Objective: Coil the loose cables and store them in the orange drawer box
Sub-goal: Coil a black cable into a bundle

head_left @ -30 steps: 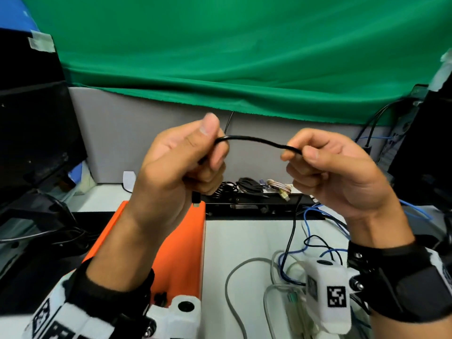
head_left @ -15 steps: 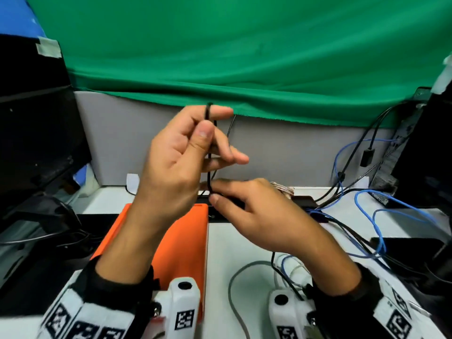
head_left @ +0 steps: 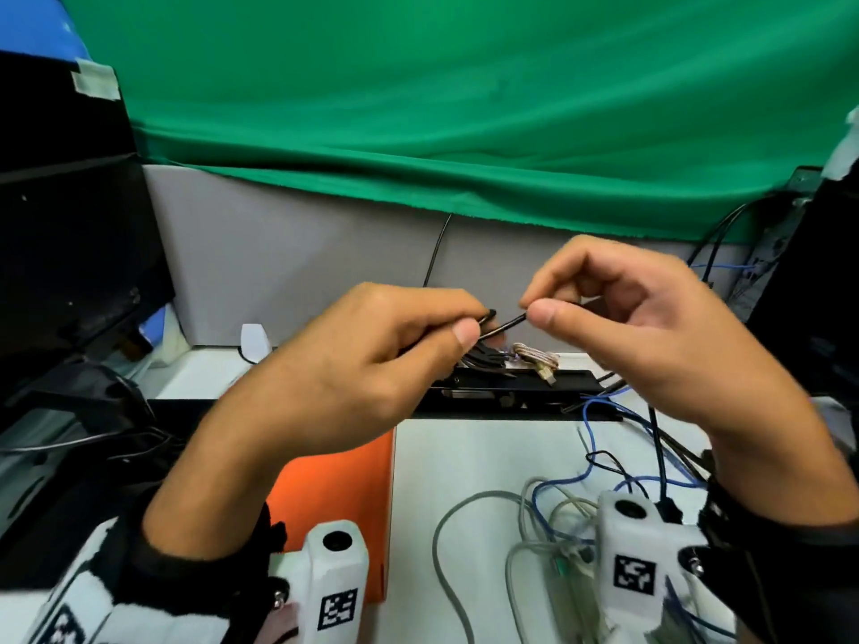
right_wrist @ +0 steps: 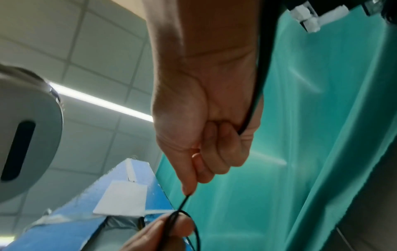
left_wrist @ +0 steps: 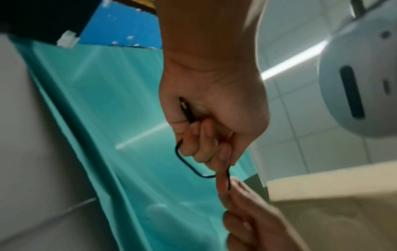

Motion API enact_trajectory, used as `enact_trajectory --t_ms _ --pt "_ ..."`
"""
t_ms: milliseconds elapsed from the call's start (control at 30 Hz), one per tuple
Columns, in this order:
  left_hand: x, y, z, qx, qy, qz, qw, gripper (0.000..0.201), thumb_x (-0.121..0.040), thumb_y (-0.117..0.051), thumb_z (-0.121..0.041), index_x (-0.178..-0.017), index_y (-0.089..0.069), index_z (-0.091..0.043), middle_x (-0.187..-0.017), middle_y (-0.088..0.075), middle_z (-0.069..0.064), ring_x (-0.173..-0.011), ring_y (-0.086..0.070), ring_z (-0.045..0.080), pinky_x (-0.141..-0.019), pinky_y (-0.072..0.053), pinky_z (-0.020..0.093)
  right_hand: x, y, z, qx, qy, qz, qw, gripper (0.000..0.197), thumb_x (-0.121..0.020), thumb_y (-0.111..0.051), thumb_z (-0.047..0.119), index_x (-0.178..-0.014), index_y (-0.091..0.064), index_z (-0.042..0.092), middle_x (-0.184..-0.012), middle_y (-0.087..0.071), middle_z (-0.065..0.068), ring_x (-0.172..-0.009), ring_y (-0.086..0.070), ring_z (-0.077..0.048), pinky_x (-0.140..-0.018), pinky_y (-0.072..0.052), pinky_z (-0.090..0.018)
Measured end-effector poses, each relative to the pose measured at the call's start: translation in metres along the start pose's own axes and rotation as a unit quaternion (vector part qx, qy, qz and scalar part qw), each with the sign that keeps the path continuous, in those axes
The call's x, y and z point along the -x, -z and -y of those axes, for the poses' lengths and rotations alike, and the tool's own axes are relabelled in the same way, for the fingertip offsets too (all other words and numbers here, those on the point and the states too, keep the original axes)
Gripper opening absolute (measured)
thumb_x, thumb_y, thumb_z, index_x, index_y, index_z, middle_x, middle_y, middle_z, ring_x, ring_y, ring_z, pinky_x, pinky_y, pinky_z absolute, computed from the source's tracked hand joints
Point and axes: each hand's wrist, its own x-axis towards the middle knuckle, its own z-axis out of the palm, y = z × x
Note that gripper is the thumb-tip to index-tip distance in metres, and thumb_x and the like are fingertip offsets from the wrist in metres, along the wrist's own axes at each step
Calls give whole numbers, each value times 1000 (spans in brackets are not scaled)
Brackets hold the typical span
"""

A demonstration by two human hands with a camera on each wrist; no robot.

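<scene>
A thin black cable (head_left: 504,325) runs taut between my two raised hands above the desk. My left hand (head_left: 372,364) grips a small loop of the black cable (left_wrist: 189,163) in its curled fingers, with the plug end tucked in the palm. My right hand (head_left: 618,327) pinches the black cable (right_wrist: 184,201) between thumb and forefinger, and the rest trails down past the wrist. The orange drawer box (head_left: 344,490) lies on the desk below my left forearm, partly hidden by it.
Loose grey cables (head_left: 465,527) and blue cables (head_left: 599,425) lie tangled on the white desk at the lower right. A black tray (head_left: 525,388) with coiled cables sits behind the hands. A dark monitor (head_left: 69,253) stands at the left, and a green cloth hangs behind.
My right hand has risen from under the left hand to the right and now pinches the cable at the same height. My left hand has dropped lower, fingers curled round the loop.
</scene>
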Motion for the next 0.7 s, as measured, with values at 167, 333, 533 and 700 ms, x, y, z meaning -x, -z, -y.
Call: enact_trajectory --t_ms 167,333,533,700 --pt "0 0 9 337 44 55 939 25 -104 -45 -27 -87 -59 -16 -59 -34 -6 -45 -28 8 -48 -34 19 -8 -16 -6 -7 85 -53 995 5 -92 -67 11 -90 -65 16 -80 -60 -3 -70 -54 -6 -65 -43 -18" --pt "-9 -14 9 555 8 30 831 34 -103 -36 -21 -113 -63 -3 -54 -24 -5 -46 -62 14 -90 -57 49 -17 -33 -24 25 45 -70 996 17 -103 -52 23 -107 -68 26 -68 -56 21 -62 -47 1 -64 -37 -16" --pt "-18 -15 16 552 -7 -147 821 40 -104 -30 -11 -139 -41 7 -67 -55 -5 -76 -75 13 -85 -61 35 -16 -60 -27 103 -41 58 992 36 -105 -40 31 -111 -52 64 -59 -49 9 -48 -41 -7 -47 -41 -30" --pt "-15 -5 27 319 8 -223 921 43 -104 -37 -12 -147 -35 -5 -102 -75 2 -83 -76 21 -77 -60 32 -11 -69 -17 86 -86 207 971 22 -108 -41 25 -110 -58 10 -65 -48 7 -52 -46 -6 -52 -45 -29"
